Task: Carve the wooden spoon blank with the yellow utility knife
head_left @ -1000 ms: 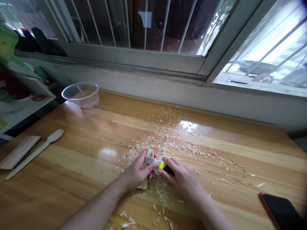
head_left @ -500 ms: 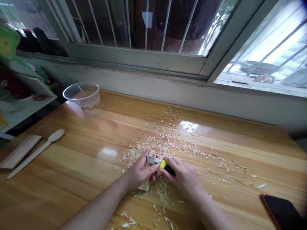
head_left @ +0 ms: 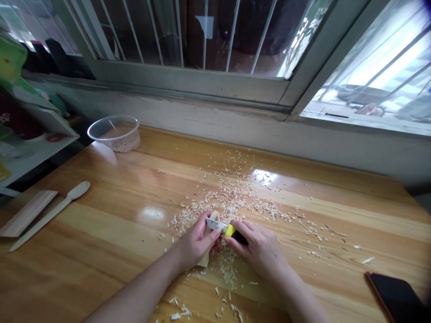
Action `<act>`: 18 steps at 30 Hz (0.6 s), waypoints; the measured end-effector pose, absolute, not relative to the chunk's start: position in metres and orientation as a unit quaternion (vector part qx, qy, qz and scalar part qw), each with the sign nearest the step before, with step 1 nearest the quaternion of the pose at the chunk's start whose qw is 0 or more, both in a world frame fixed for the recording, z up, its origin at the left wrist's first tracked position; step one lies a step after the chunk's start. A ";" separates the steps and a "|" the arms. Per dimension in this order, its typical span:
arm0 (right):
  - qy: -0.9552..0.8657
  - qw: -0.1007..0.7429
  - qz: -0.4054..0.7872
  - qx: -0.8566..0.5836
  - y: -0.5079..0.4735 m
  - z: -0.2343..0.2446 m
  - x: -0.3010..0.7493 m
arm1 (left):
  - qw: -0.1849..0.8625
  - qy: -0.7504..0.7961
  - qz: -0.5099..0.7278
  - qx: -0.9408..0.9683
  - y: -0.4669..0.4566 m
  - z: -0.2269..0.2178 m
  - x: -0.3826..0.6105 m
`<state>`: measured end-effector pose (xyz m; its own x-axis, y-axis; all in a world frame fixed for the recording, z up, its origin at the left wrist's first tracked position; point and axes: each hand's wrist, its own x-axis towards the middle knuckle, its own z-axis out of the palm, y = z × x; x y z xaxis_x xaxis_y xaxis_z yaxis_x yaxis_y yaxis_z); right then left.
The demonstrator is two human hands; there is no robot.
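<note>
- Glossy wooden tabletop [head_left: 124, 215], stretching beneath the wooden piece [head_left: 204, 259] and past it on all sides. Seems to serve as a surface for catching waste.
- Barred sliding window [head_left: 188, 78], well beyond the wooden piece; likely lends daylight to close handwork.
- White shelf [head_left: 20, 157], far to the left of the wooden piece, bearing items too blurred to name.
- Clear plastic bowl [head_left: 125, 142], upright, beyond and left of the wooden piece, well apart from it, probably to be out of the blade's way.
- Left hand [head_left: 193, 242], wrapped around the wooden piece, thumb near the blade. Appears to brace the wood against the blade's push.
- Right hand [head_left: 261, 246], just right of the wooden piece, curled around the knife [head_left: 230, 230]; presumably gripping close to the blade for control.
- Pale wooden spoon [head_left: 47, 217], well left of the wooden piece, lying flat.
- Flat wooden slab [head_left: 28, 214], farther left of the wooden piece, beside the spoon; perhaps set there to leave elbow room.
- Dark-screened phone [head_left: 399, 294], right of and nearer than the wooden piece, outside the thickest scatter.
- Wooden piece itself, slanting in the left hand, rounded end away.
- Knife, yellow and black, blade crosswise over the wooden piece near the rounded end. Cannot tell whether the edge bites.
- Pale shavings [head_left: 232, 197], densest just beyond the wooden piece.
</note>
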<state>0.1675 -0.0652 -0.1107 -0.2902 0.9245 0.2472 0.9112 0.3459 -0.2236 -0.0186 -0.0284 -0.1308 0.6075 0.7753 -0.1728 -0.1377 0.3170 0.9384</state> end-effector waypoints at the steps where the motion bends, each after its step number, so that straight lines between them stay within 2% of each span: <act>1: -0.803 0.171 0.021 -0.570 -0.065 -0.110 0.167 | 0.746 0.322 0.302 0.498 -0.028 -0.131 -0.018; 18: -0.791 0.187 0.013 -0.583 -0.065 -0.112 0.168 | 0.703 0.379 0.287 0.529 -0.030 -0.128 -0.016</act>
<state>0.1682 -0.0646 -0.1124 -0.2513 0.9265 0.2799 0.9165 0.3208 -0.2390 -0.0160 -0.0304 -0.1277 0.5477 0.8044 -0.2300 -0.0018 0.2760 0.9611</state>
